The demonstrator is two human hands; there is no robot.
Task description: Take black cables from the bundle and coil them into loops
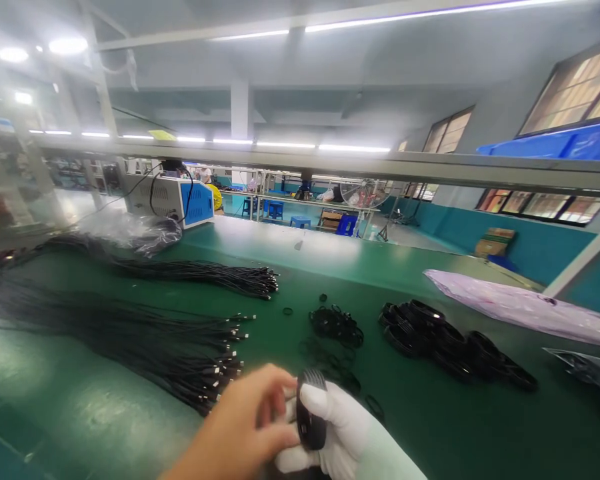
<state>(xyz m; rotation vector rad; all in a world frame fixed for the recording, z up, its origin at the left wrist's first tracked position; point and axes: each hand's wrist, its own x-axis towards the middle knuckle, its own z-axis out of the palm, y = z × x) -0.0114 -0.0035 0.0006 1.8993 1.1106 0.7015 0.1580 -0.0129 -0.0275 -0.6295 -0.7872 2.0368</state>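
Black cable coil (313,433) is at the lower middle of the view, above the green mat (410,433), between the two hands. The right hand (350,427), in a white glove, grasps it: the thumb presses on its face, and the other fingers support it from behind and below. The left hand (247,420), bare and blurred, has its fingers bent toward the coil; the index finger seems to meet the left edge, but I cannot tell whether these fingers grip or only touch.

In my judgement, the step in hand is the handling of this single coil, with the right side holding and the left side adjusting. The next move calls, I think, for a firm right thumb, so that the turns do not become loose, and for small motions of the left fingertips.

Just beyond the hands lies a heap of thin black rings (336,325), with other rings (349,382) beside the glove, so a low sweep could disturb them. On the left, the ends of a cable bundle (180,357) come near the bare hand. To the right, the pile of black coils (425,333) is well apart, and green mat shows on its near side. The bench's far edge lies well away; its near edge I cannot see clearly.
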